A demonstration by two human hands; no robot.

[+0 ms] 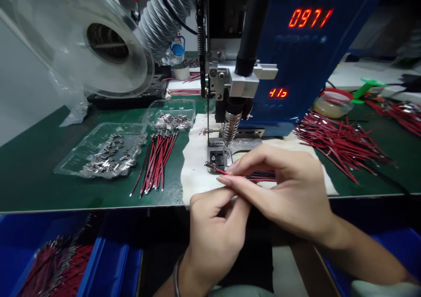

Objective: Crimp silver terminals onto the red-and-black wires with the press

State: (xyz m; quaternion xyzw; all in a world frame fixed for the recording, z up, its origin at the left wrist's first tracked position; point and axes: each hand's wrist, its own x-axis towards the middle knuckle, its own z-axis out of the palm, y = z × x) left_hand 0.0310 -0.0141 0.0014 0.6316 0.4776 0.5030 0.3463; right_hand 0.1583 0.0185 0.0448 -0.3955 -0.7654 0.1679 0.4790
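The right hand (292, 187) pinches a wire (221, 171), grip closed, near the machine (296, 60); the left hand (219, 227) curls below, its hold, if any, unclear.

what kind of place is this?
Likely a wire-assembly workstation: a blue bench machine with red digital readouts, a clear tray of small metal parts, and a pile of red wires.

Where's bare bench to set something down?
Open: green tabletop left of the front clear tray; narrower, cream cloth between the wire bundle and blue machine. Crowded: around the left hand and right hand, and at the loose red wire pile.
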